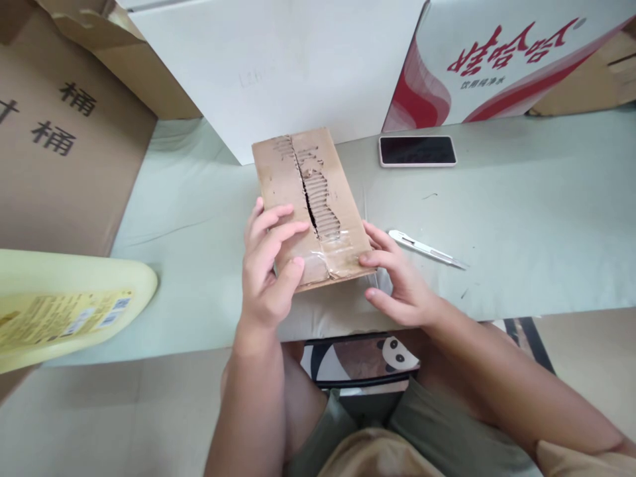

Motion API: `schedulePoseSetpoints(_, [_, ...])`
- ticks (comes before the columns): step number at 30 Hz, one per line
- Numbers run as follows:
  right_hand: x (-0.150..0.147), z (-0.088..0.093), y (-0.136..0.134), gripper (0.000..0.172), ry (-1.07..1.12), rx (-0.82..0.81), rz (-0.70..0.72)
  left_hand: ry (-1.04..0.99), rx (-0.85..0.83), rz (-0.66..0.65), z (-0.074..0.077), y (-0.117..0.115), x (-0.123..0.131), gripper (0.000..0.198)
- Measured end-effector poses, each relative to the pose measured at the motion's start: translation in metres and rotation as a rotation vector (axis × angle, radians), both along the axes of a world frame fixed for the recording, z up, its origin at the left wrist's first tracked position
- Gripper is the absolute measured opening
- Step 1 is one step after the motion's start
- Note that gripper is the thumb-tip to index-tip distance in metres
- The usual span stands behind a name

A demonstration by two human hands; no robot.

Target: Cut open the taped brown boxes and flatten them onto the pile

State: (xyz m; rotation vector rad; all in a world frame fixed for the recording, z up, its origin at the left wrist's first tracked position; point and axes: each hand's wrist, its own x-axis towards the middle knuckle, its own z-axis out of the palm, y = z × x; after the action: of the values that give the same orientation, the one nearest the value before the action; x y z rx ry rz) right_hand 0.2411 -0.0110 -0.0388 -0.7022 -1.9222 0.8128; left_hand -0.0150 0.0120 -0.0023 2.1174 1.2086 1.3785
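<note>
A small brown cardboard box (342,199) lies between my two hands. Its top is torn along the middle seam, showing ridged inner layers and a dark narrow slit; clear tape crosses the near end. My left hand (271,265) grips the left side, with fingers over the top and the thumb at the near edge. At the near right corner, my right hand (395,275) holds the box with its fingers, its thumb apart from the cardboard. A white utility knife (427,249) rests on the pale green cloth just beyond my right hand.
A phone (417,151) lies on the cloth-covered table (521,218) at the back. Behind stand a large white box (298,66) and a red-and-white carton (497,66). A big cardboard box (64,159) and a pale yellow bottle (74,278) are on the left.
</note>
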Motion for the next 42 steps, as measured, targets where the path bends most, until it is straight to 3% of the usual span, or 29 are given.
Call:
schedulePoseSetpoints(18, [-0.004,0.001,0.003,0.050,-0.015,0.054,-0.027,-0.070,-0.039,-0.008,-0.002,-0.001,0.004,0.039])
schedulePoseSetpoints(23, [-0.003,0.001,0.002,0.045,-0.064,0.062,-0.053,-0.091,-0.026,-0.030,-0.005,0.000,0.001,0.032])
schedulePoseSetpoints(30, [-0.006,0.001,-0.001,0.041,-0.016,0.040,-0.069,-0.135,-0.015,0.094,-0.019,0.006,-0.006,0.042])
schedulePoseSetpoints(33, [-0.001,0.000,0.000,0.048,-0.037,0.074,-0.082,-0.090,-0.040,0.129,-0.020,0.008,-0.004,0.045])
schedulePoseSetpoints(35, [0.007,0.001,0.004,0.051,-0.142,0.078,-0.205,-0.096,-0.053,0.150,-0.019,0.008,-0.002,0.045])
schedulePoseSetpoints(39, [0.028,0.004,0.016,0.047,-0.632,-0.113,-0.703,-0.116,-0.074,0.161,-0.019,0.007,0.001,0.040])
schedulePoseSetpoints(42, [0.039,0.005,0.022,0.042,-0.935,-0.246,-0.782,-0.114,-0.081,0.163,-0.019,0.007,0.001,0.039])
